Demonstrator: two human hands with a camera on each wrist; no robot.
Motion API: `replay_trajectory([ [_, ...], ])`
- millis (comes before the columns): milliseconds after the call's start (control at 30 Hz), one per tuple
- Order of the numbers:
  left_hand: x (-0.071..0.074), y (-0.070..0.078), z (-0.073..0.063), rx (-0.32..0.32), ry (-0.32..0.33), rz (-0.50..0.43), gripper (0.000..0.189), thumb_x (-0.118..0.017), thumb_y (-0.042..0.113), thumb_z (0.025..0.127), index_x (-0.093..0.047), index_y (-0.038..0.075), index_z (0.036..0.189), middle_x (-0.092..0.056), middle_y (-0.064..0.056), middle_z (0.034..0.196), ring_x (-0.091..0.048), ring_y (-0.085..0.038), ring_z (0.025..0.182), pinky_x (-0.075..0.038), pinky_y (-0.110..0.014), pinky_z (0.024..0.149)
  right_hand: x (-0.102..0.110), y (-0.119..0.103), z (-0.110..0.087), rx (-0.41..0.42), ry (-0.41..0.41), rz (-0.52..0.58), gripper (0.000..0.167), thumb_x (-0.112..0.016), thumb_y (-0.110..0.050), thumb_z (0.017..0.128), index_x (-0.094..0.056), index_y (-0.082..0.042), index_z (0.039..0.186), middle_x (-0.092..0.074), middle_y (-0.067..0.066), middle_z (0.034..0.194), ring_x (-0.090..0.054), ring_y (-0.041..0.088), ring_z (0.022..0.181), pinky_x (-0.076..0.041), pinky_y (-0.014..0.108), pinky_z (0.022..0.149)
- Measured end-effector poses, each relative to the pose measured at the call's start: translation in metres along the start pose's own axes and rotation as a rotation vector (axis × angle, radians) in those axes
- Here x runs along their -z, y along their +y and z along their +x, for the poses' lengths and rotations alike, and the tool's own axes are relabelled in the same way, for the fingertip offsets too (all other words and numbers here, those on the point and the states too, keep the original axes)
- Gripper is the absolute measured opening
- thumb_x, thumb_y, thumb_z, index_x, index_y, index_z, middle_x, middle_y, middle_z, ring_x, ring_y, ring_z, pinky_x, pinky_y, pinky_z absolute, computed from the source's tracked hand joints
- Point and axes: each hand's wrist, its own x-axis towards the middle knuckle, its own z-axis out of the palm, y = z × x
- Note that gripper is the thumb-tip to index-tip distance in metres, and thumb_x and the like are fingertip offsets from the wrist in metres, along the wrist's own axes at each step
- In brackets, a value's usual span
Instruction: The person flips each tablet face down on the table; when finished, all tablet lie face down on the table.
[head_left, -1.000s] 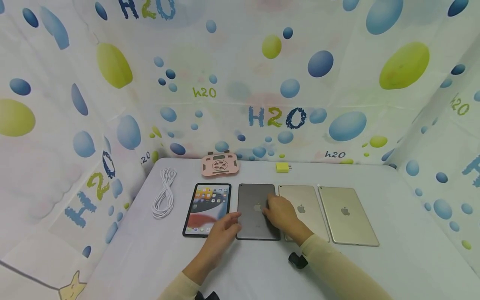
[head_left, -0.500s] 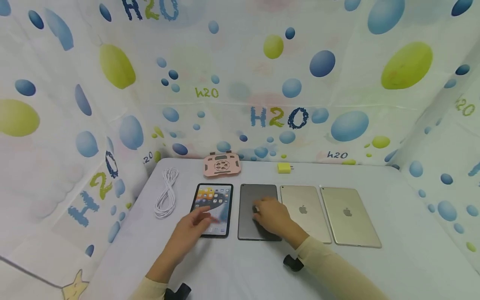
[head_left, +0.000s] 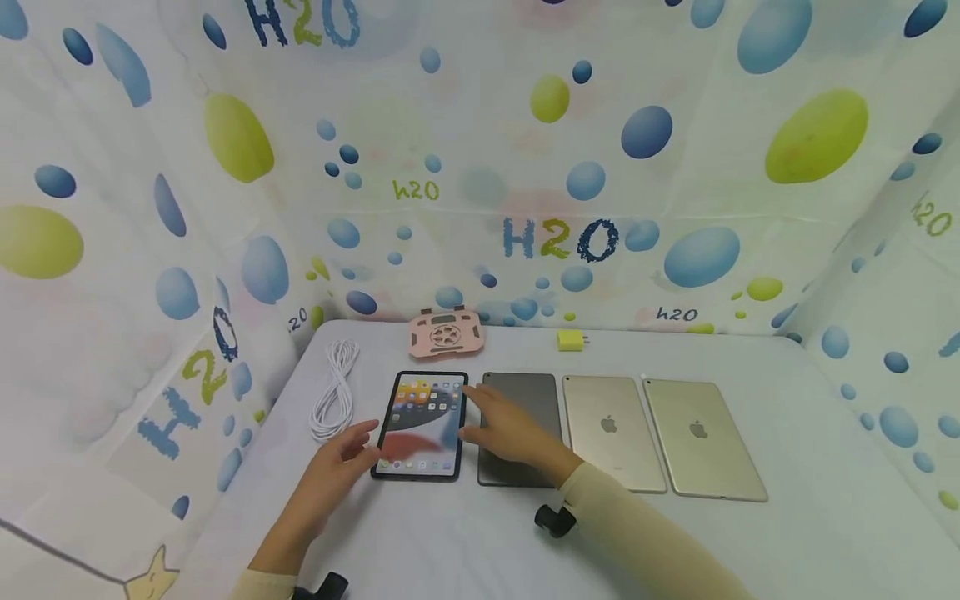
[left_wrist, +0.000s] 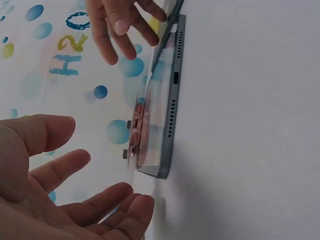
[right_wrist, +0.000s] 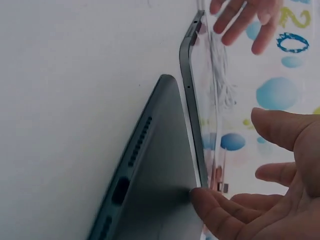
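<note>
Lit tablet [head_left: 422, 426] flat on white table [head_left: 787, 533], leftmost of four in row. Left hand [head_left: 335, 471] just beside its left edge, fingers spread, holding nothing. Right hand [head_left: 504, 429] over grey tablet [head_left: 525, 392], fingers apart, near lit tablet's right edge.

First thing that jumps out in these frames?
Four tablets in a row on the white table; only the leftmost, the lit tablet, lies screen up. Both open hands flank it: left hand at its left edge, right hand over the dark gray tablet beside it.
</note>
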Motion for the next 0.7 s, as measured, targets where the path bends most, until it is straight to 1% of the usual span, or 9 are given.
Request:
replay_trajectory([
  [167,-0.002,-0.007,0.001,0.033,-0.024,-0.034,0.058,-0.061,0.021,0.101,-0.042,0.011,0.154,-0.044,-0.031,0.151,-0.048,-0.046,0.136,-0.047,-0.057,0.105,-0.011,-0.001,0.011,-0.035,0.019,0.132,0.072,-0.065,-0.032,0.099,-0.034,-0.007,0.158,-0.04,0.016,0.159,-0.054,0.033,0.132,-0.044,0.048,0.111],
  [233,-0.002,-0.009,0.001,0.047,-0.033,-0.043,0.059,-0.062,0.02,0.101,-0.042,0.01,0.155,-0.044,-0.031,0.151,-0.048,-0.046,0.136,-0.048,-0.056,0.105,-0.016,-0.003,0.014,-0.066,0.021,0.196,0.073,-0.066,-0.031,0.098,-0.033,-0.007,0.159,-0.041,0.016,0.159,-0.056,0.033,0.131,-0.046,0.048,0.11],
  [300,-0.002,-0.01,0.003,0.047,-0.04,-0.041,0.059,-0.061,0.021,0.101,-0.04,0.008,0.155,-0.044,-0.033,0.15,-0.048,-0.047,0.135,-0.049,-0.056,0.104,-0.02,-0.004,0.016,-0.103,0.026,0.262,0.074,-0.067,-0.031,0.098,-0.033,-0.007,0.159,-0.043,0.016,0.157,-0.057,0.032,0.128,-0.048,0.048,0.107],
  [400,-0.002,-0.009,0.005,0.045,-0.046,-0.05,0.06,-0.062,0.022,0.101,-0.04,0.007,0.155,-0.045,-0.034,0.149,-0.048,-0.047,0.136,-0.05,-0.054,0.103,-0.023,-0.008,0.02,-0.153,0.042,0.383,0.075,-0.069,-0.027,0.096,-0.033,-0.007,0.159,-0.049,0.019,0.149,-0.063,0.033,0.117,-0.055,0.048,0.095],
  [433,-0.002,-0.009,0.006,0.043,-0.05,-0.055,0.061,-0.062,0.023,0.101,-0.04,0.006,0.155,-0.045,-0.034,0.148,-0.048,-0.047,0.136,-0.05,-0.054,0.103,-0.024,-0.01,0.022,-0.171,0.045,0.414,0.076,-0.07,-0.026,0.095,-0.033,-0.008,0.159,-0.051,0.02,0.147,-0.063,0.031,0.114,-0.057,0.046,0.091],
  [533,-0.001,-0.008,0.007,0.049,-0.06,-0.074,0.063,-0.064,0.024,0.101,-0.039,0.006,0.155,-0.046,-0.034,0.149,-0.047,-0.047,0.137,-0.051,-0.052,0.102,-0.023,-0.013,0.024,-0.213,0.041,0.522,0.077,-0.071,-0.022,0.094,-0.032,-0.009,0.159,-0.056,0.021,0.139,-0.064,0.03,0.106,-0.06,0.044,0.081],
  [633,-0.002,-0.007,0.009,0.057,-0.065,-0.08,0.063,-0.064,0.025,0.1,-0.039,0.003,0.154,-0.047,-0.033,0.149,-0.048,-0.046,0.137,-0.052,-0.051,0.102,-0.022,-0.016,0.024,-0.259,0.035,0.618,0.078,-0.072,-0.02,0.093,-0.031,-0.012,0.16,-0.056,0.019,0.138,-0.063,0.028,0.107,-0.06,0.044,0.083],
  [700,-0.004,-0.006,0.01,0.055,-0.068,-0.078,0.062,-0.063,0.025,0.101,-0.039,-0.001,0.153,-0.048,-0.032,0.148,-0.049,-0.045,0.136,-0.052,-0.051,0.102,-0.021,-0.017,0.024,-0.279,0.036,0.678,0.079,-0.072,-0.018,0.093,-0.03,-0.012,0.16,-0.056,0.019,0.138,-0.063,0.028,0.107,-0.059,0.047,0.086],
])
